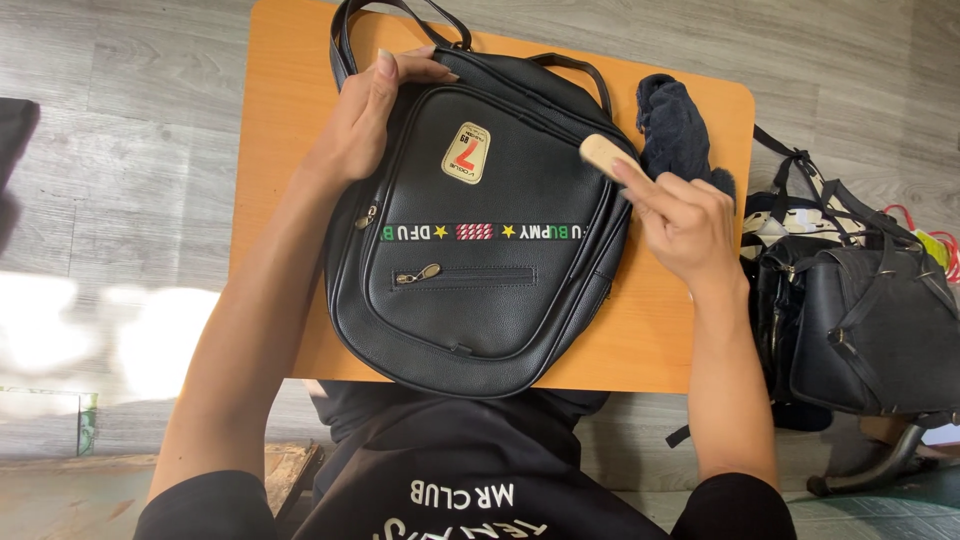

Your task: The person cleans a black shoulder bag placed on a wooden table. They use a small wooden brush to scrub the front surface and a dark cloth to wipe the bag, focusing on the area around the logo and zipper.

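Note:
A black leather backpack (480, 300) lies flat on a small orange table (285, 150), front side up, with a gold badge, a patterned stripe and a zip pocket. My left hand (370, 110) rests on its upper left corner, fingers curled over the top edge near the straps. My right hand (680, 220) holds a small beige brush or sponge (603, 155) pressed against the bag's upper right edge.
A dark blue cloth (672, 125) lies bunched at the table's far right corner. Several black bags (870, 320) are piled on a chair to the right of the table. Grey wood-look floor surrounds the table.

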